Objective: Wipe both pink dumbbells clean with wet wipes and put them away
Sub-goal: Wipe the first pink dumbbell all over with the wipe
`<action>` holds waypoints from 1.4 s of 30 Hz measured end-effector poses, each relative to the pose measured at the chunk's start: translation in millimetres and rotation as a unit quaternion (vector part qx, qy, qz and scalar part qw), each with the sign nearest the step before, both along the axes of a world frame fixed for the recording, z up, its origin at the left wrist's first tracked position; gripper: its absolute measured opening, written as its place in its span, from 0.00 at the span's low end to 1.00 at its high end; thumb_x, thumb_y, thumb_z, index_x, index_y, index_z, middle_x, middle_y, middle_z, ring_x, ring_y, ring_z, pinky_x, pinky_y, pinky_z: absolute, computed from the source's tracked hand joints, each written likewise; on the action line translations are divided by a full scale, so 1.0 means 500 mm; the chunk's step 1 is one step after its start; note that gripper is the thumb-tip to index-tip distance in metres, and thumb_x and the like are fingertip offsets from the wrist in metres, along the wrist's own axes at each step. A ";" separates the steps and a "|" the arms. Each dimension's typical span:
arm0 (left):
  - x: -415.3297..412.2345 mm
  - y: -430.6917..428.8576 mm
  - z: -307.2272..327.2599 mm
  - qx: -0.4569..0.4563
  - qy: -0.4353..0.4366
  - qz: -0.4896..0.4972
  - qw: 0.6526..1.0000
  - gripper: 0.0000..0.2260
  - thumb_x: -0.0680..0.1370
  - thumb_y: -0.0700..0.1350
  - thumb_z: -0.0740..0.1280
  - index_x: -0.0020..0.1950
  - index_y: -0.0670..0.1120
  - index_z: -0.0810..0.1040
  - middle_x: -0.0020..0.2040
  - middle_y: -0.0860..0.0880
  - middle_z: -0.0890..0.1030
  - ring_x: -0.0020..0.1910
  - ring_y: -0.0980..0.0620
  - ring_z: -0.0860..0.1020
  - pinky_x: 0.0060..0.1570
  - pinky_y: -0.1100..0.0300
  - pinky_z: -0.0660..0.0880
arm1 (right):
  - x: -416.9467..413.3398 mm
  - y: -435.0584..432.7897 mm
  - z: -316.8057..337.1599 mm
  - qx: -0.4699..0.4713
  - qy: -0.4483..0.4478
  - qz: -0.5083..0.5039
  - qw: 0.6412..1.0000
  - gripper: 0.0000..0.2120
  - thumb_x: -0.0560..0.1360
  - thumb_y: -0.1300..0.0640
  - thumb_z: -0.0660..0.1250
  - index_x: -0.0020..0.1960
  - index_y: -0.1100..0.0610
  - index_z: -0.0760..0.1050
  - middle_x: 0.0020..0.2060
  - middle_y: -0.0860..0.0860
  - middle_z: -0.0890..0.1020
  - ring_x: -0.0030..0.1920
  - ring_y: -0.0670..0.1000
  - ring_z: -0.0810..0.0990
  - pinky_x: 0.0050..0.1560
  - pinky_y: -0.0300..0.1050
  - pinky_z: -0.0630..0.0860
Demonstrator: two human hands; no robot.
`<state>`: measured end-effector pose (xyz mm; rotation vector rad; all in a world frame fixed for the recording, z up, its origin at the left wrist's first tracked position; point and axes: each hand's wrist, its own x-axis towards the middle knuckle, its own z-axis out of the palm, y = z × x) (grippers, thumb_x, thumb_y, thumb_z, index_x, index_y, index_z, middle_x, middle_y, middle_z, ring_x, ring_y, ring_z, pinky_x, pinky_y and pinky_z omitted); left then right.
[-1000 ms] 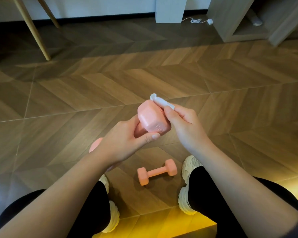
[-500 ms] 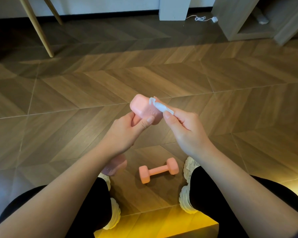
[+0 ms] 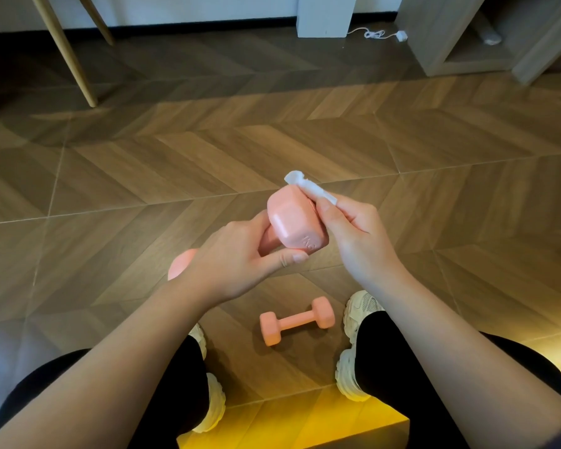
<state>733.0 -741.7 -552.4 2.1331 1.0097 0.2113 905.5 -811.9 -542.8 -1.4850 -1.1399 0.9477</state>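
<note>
Above the floor [image 3: 143, 176], the left hand [image 3: 237, 267] grips a dumbbell [image 3: 293, 223]; the right hand [image 3: 353, 234] pinches a wipe [image 3: 308, 186] against it.

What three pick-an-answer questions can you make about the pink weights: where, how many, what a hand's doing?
1. Where is the loose pink hex-ended dumbbell? A) on the wooden herringbone floor; B) on a shelf; C) in a box.
2. How many pink dumbbells show? A) one; B) two; C) four.
3. What does the right hand pinch? A) nothing; B) a white wet wipe; C) a bottle.
A, it rests on the floor; B, the left hand grips a second pink dumbbell; B, it touches that dumbbell's end.
</note>
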 end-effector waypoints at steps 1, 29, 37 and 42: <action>0.001 0.000 -0.003 -0.004 0.001 0.002 1.000 0.25 0.65 0.76 0.57 0.53 0.62 0.68 0.39 0.55 0.80 0.40 0.56 0.78 0.43 0.52 0.76 | -0.001 -0.001 0.000 0.003 -0.005 0.000 1.000 0.15 0.79 0.51 0.57 0.62 0.46 0.77 0.46 0.54 0.84 0.46 0.51 0.80 0.50 0.50 0.75; 0.005 0.002 -0.010 0.015 0.029 0.001 0.999 0.33 0.65 0.77 0.56 0.59 0.56 0.72 0.42 0.55 0.81 0.42 0.53 0.78 0.44 0.51 0.76 | -0.004 -0.002 -0.003 -0.009 0.009 -0.019 1.000 0.16 0.79 0.51 0.57 0.55 0.55 0.82 0.48 0.61 0.83 0.50 0.58 0.80 0.53 0.58 0.75; 0.018 0.006 -0.010 -0.112 -0.022 0.111 0.987 0.18 0.72 0.70 0.61 0.46 0.56 0.73 0.36 0.59 0.76 0.35 0.59 0.75 0.35 0.61 0.69 | -0.006 -0.008 -0.008 0.025 -0.053 0.041 0.997 0.17 0.81 0.58 0.57 0.67 0.55 0.76 0.63 0.43 0.79 0.64 0.40 0.76 0.61 0.35 0.71; 0.014 0.009 -0.017 -0.169 -0.108 0.161 0.966 0.22 0.70 0.73 0.63 0.41 0.53 0.73 0.29 0.56 0.74 0.25 0.57 0.71 0.32 0.57 0.69 | -0.006 -0.007 0.000 0.016 -0.070 0.005 0.997 0.15 0.80 0.54 0.56 0.44 0.37 0.75 0.29 0.42 0.72 0.33 0.46 0.68 0.36 0.40 0.65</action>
